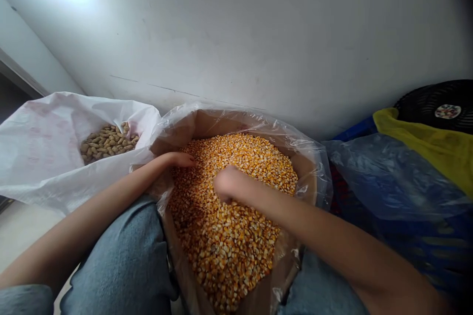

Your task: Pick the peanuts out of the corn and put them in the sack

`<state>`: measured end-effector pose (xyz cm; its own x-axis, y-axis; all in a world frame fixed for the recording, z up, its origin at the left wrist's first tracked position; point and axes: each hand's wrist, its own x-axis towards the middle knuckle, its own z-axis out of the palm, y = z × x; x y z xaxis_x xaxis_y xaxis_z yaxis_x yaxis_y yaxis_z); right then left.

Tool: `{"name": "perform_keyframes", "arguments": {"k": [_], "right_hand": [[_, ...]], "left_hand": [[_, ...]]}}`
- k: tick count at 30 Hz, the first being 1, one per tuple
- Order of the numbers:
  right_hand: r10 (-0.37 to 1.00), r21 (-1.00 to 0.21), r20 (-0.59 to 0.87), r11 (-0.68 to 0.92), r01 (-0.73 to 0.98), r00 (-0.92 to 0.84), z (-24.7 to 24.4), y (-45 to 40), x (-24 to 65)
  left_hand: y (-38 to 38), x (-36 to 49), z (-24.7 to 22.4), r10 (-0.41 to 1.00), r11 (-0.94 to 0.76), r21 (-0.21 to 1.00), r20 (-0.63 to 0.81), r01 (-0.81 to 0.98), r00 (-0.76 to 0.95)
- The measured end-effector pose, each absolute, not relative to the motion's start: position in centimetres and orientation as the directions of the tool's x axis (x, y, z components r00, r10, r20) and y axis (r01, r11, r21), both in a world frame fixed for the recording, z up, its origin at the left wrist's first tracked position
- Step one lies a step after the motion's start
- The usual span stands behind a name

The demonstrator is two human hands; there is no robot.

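Observation:
Loose yellow corn kernels fill a large sack lined with clear plastic, which stands between my knees. My left hand lies low over the kernels at the sack's left side, its partly visible fingers stretched toward the middle. No object shows in it. Nearer the centre, my right hand is bent down at the wrist and curled close above the corn. Its fingers are mostly hidden under the hand and slightly blurred, so whatever they hold does not show.
On the left a white woven bag lies open with peanuts in their shells inside. A pale wall rises right behind the sack. To the right are blue crates, clear plastic sheeting, yellow cloth-like material and a black fan.

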<state>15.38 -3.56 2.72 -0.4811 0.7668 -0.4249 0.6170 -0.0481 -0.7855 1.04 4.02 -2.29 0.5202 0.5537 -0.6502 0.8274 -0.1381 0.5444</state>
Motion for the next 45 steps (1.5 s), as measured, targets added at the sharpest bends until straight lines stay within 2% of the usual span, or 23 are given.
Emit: {"name": "perform_keyframes", "arguments": {"k": [1,2,3,4,7,9,11,16,18,20,22,24,26,28,30,31,33,35,38,40,43,45], "right_hand": [[0.74,-0.71,-0.484,-0.02,0.704,-0.467,5.2,-2.3,17.0],[0.651,-0.511,-0.607,0.121,0.851,-0.457,7.8,-1.2,18.4],[0.622,-0.338,-0.661,0.251,0.907,-0.419,10.0,-0.3,19.6],[0.601,-0.24,-0.69,0.334,0.911,-0.402,12.0,0.3,20.4],[0.6,-0.134,-0.71,0.398,0.908,-0.368,15.0,1.0,22.1],[0.628,-0.116,-0.7,0.367,0.923,-0.338,14.9,1.0,23.1],[0.704,-0.129,-0.629,0.326,0.937,-0.331,14.1,1.1,24.6],[0.914,-0.309,-0.257,0.231,0.922,-0.315,11.0,0.7,28.7],[0.928,-0.387,-0.158,0.255,0.886,-0.336,9.3,0.2,29.5],[0.897,-0.443,-0.108,0.342,0.829,-0.428,7.3,-0.2,29.6],[0.845,-0.463,-0.104,0.426,0.777,-0.525,5.6,-0.4,29.3],[0.829,-0.478,-0.113,0.439,0.761,-0.548,4.5,-0.3,28.7],[0.869,-0.57,-0.077,0.363,0.737,-0.488,4.2,-0.1,28.2],[0.939,-0.774,-0.032,0.193,0.603,-0.342,4.4,-0.1,28.0],[0.976,-0.961,-0.111,-0.057,0.271,-0.189,4.7,-0.2,28.0],[0.969,-0.98,-0.195,-0.187,0.064,-0.154,4.8,-0.2,28.1],[0.919,-0.878,-0.352,-0.389,-0.278,-0.177,4.9,-0.2,28.2],[0.873,-0.75,-0.427,-0.488,-0.447,-0.236,4.7,-0.2,28.2],[0.837,-0.66,-0.466,-0.545,-0.517,-0.287,4.4,-0.3,27.8],[0.801,-0.618,-0.502,-0.597,-0.512,-0.327,4.3,-0.4,27.1],[0.738,-0.553,-0.548,-0.672,-0.492,-0.393,4.0,-0.6,26.0],[0.717,-0.524,-0.543,-0.696,-0.491,-0.437,3.8,-0.6,25.6]], "left_hand": [[4.1,1.1,-2.4,0.554,-0.145,0.542,-0.649,0.828,0.522],[4.2,1.1,-2.4,0.551,-0.152,0.54,-0.648,0.827,0.525],[4.2,1.1,-2.5,0.551,-0.157,0.542,-0.646,0.826,0.528],[4.3,1.1,-2.5,0.554,-0.156,0.544,-0.643,0.824,0.529],[4.4,1.0,-2.5,0.609,-0.131,0.548,-0.613,0.826,0.503],[4.4,1.0,-2.3,0.668,-0.128,0.533,-0.576,0.836,0.47],[4.4,1.0,-2.2,0.727,-0.143,0.498,-0.534,0.856,0.432],[4.6,1.4,-2.1,0.831,-0.203,0.466,-0.383,0.861,0.403],[4.7,1.4,-2.2,0.847,-0.213,0.485,-0.34,0.848,0.408],[4.8,1.4,-2.4,0.855,-0.215,0.495,-0.32,0.842,0.407],[4.9,1.2,-2.6,0.865,-0.208,0.491,-0.312,0.846,0.393],[4.9,1.0,-2.7,0.881,-0.192,0.473,-0.302,0.86,0.363],[4.9,1.0,-2.8,0.905,-0.178,0.441,-0.278,0.88,0.323],[4.8,1.3,-3.1,0.916,-0.196,0.392,-0.255,0.899,0.311],[4.9,1.7,-3.6,0.901,-0.24,0.337,-0.271,0.91,0.338],[4.9,1.8,-3.9,0.889,-0.259,0.317,-0.291,0.913,0.353],[5.1,2.0,-4.6,0.875,-0.27,0.291,-0.323,0.918,0.36],[5.3,2.1,-4.8,0.879,-0.253,0.282,-0.332,0.925,0.342],[5.4,2.6,-3.5,0.894,-0.231,0.314,-0.304,0.921,0.328],[5.0,3.7,-1.3,0.915,-0.219,0.446,-0.214,0.868,0.341],[4.0,5.9,2.2,0.899,-0.264,0.712,-0.061,0.65,0.433],[3.4,6.8,3.4,0.879,-0.27,0.788,-0.032,0.553,0.475]]}}
